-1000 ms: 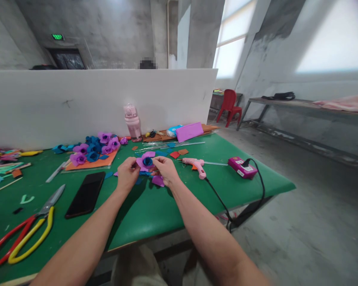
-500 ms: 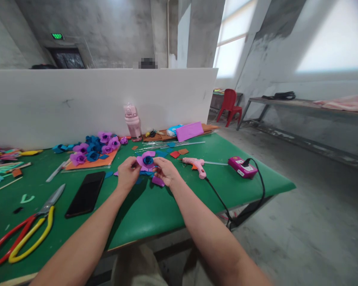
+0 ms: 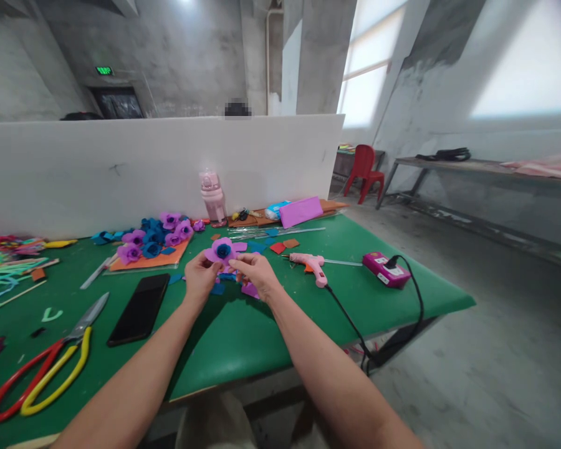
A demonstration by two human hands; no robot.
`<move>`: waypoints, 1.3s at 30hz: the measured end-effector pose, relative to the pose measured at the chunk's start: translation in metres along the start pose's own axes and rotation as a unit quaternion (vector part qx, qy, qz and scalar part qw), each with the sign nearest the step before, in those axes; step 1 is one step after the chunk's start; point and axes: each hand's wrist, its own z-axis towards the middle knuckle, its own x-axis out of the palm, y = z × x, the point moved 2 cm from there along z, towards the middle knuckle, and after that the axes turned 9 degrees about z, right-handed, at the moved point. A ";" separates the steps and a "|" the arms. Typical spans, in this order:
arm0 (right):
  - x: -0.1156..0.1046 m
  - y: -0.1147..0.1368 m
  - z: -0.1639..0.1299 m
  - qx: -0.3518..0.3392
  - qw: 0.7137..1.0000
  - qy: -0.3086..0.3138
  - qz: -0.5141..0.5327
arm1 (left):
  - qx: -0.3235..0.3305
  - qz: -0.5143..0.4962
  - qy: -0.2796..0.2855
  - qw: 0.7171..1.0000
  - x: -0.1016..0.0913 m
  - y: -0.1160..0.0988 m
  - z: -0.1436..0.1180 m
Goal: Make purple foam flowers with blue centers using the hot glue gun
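Note:
Between my two hands is a paper flower (image 3: 223,251) with purple outer petals and a dark blue centre, facing up toward me. My left hand (image 3: 201,274) pinches its lower left edge. On the lower right edge, my right hand (image 3: 257,272) grips a petal between thumb and fingers. Under and behind the hands lie loose blue paper pieces (image 3: 256,247) and a purple piece (image 3: 250,290). A pink glue gun (image 3: 310,264) rests on the green table to the right, its stick sticking out behind and its cord running to a magenta power box (image 3: 386,269).
Finished purple and blue flowers (image 3: 154,236) sit on orange sheets at the left. Nearer are a black phone (image 3: 139,310) and red-and-yellow scissors (image 3: 51,362). A pink bottle (image 3: 212,198) stands against the white partition (image 3: 159,156). The glue gun's cord (image 3: 348,318) hangs over the table edge.
The flower has turned to face me more, shifting slightly left, with my fingers moved to its lower edge. The whole view has shifted slightly.

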 end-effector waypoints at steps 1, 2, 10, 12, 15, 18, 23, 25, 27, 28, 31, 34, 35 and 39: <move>0.000 -0.001 0.000 0.001 1.000 -0.001 -0.001 | 0.010 0.005 0.001 1.000 0.000 0.001 0.000; 0.001 -0.001 0.000 0.004 1.000 -0.004 0.001 | 0.024 0.013 0.003 1.000 0.000 0.002 -0.001; -0.003 -0.011 0.003 0.064 0.996 0.002 0.055 | 0.087 0.090 0.012 0.992 0.000 0.001 -0.004; -0.005 -0.015 0.004 0.098 0.990 0.019 0.100 | 0.085 0.094 0.007 0.992 0.000 0.001 -0.004; -0.006 -0.017 0.004 0.130 0.980 0.032 0.147 | 0.079 0.089 0.004 0.993 0.000 0.001 -0.005; -0.006 -0.016 0.004 0.134 0.979 0.031 0.150 | 0.075 0.084 0.011 0.994 0.001 0.001 -0.005; -0.005 -0.015 0.003 0.123 0.982 0.019 0.144 | 0.065 0.087 0.034 0.993 0.003 0.000 -0.006; -0.005 -0.015 0.003 0.123 0.981 0.019 0.148 | 0.064 0.092 0.038 0.993 0.003 0.000 -0.007; -0.006 -0.015 0.004 0.130 0.978 0.023 0.159 | 0.066 0.097 0.037 0.992 0.003 -0.001 -0.006; -0.006 -0.016 0.004 0.136 0.977 0.026 0.164 | 0.067 0.097 0.036 0.992 0.003 -0.001 -0.006; -0.007 -0.016 0.004 0.147 0.973 0.034 0.173 | 0.075 0.096 0.033 0.992 0.002 -0.001 -0.006; -0.007 -0.017 0.005 0.147 0.974 0.027 0.172 | 0.084 0.110 0.028 0.990 0.002 -0.001 -0.006; -0.006 -0.017 0.005 0.146 0.974 0.026 0.171 | 0.084 0.114 0.028 0.990 0.002 -0.002 -0.006; -0.005 -0.012 0.004 0.134 0.980 0.029 0.144 | 0.063 0.070 0.042 0.995 0.003 -0.001 -0.005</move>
